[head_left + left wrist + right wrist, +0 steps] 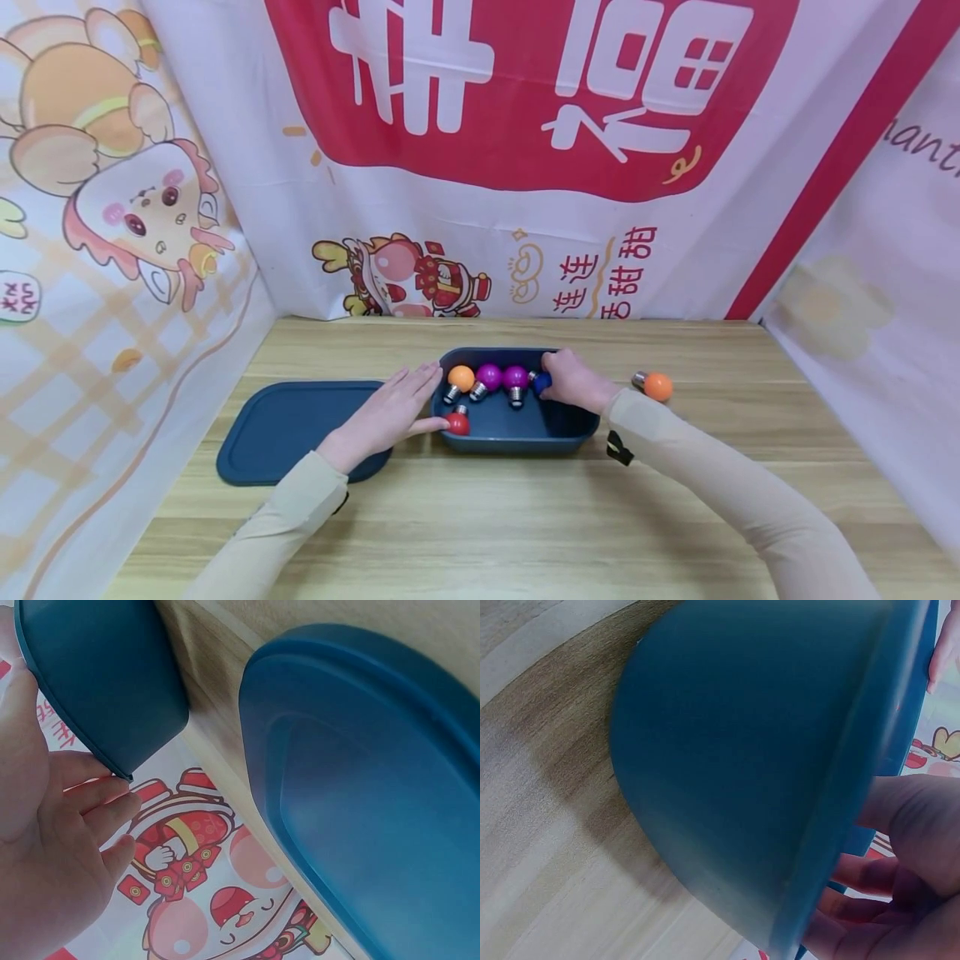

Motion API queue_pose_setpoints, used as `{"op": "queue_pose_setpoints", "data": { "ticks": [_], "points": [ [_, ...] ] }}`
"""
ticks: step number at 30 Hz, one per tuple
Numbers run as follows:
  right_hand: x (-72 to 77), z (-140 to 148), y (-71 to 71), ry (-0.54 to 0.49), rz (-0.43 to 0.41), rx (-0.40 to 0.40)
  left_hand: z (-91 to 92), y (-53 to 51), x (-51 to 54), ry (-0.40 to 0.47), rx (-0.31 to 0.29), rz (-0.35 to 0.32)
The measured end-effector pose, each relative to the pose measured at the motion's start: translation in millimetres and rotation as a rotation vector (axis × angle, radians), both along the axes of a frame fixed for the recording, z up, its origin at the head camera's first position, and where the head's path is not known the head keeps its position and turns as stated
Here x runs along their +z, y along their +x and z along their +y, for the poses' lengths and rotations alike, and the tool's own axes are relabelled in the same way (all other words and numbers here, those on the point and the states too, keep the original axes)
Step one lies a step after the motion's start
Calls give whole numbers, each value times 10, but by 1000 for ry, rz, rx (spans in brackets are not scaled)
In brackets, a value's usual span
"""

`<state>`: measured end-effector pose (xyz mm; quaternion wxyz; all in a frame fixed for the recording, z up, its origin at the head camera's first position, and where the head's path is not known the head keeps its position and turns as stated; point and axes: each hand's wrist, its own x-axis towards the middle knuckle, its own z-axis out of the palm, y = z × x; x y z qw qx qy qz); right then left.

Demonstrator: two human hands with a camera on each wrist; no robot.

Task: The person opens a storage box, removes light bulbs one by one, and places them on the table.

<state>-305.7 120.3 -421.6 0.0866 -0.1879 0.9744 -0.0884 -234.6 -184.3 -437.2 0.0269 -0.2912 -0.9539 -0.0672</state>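
Note:
A dark blue plastic box point(517, 445) stands on the table with small light bulbs inside. In the head view these are a yellow-orange bulb point(461, 378), two purple bulbs point(490, 376), a red bulb point(458, 423) and a blue bulb point(543, 383). My right hand point(573, 379) reaches over the box's right end and grips the blue bulb, its fingers partly covering it. The box wall hides that bulb in the right wrist view. With fingers extended, my left hand point(390, 408) rests against the left rim, thumb beside the red bulb.
A dark blue lid point(292, 433) lies flat on the wooden table, left of the box and partly beneath my left forearm. To the right of the box lies an orange bulb point(658, 386). Printed cloth point(465, 208) hangs behind the table and along both sides.

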Motion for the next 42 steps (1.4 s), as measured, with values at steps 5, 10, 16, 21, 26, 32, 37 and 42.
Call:
{"op": "queue_pose_setpoints", "data": {
  "ticks": [5,10,16,21,26,32,37,42],
  "points": [
    [9,23,19,-2,6,-3,8,-5,2,8,-3,-7],
    [60,45,57,-23,10,-13,6,-1,1,13,-6,3],
    [152,93,111,-81,77,39,0,-2,-8,23,-7,11],
    [233,131,155,-104,66,35,-4,-2,-18,26,-8,16],
    [294,192,180,-123,38,15,-9,-3,-17,27,-13,19],
    [327,304,194,-151,77,20,-14,-7,-30,15,-8,18],
    [359,395,209,-182,144,32,-12,-14,-40,7,3,-9],
    [411,489,231,-219,194,35,-17,-17,-41,3,2,-7]
  ]
}}
